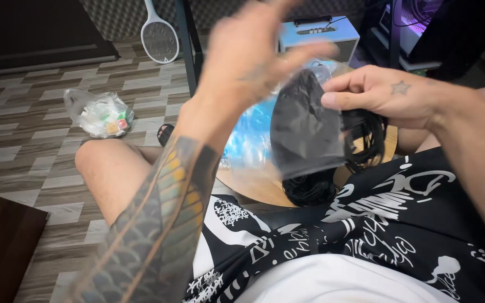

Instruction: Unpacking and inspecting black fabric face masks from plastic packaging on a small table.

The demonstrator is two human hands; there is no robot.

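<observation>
Black fabric mask (304, 126), crinkly clear bag, right hand (380, 95)

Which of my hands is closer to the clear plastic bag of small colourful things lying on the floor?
Left. The left hand is raised, blurred, right of and above the clear plastic bag of small colourful things. The right hand is farther right, its grip pinching a black fabric piece.

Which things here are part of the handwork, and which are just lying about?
In hand:
- black face mask in a clear plastic sleeve, pinched by the right hand
- left hand, blurred, beside the sleeve
- black cords under the right hand

Lying about:
- clear plastic bag of small coloured items
- white racket-shaped swatter
- pale blue box
</observation>
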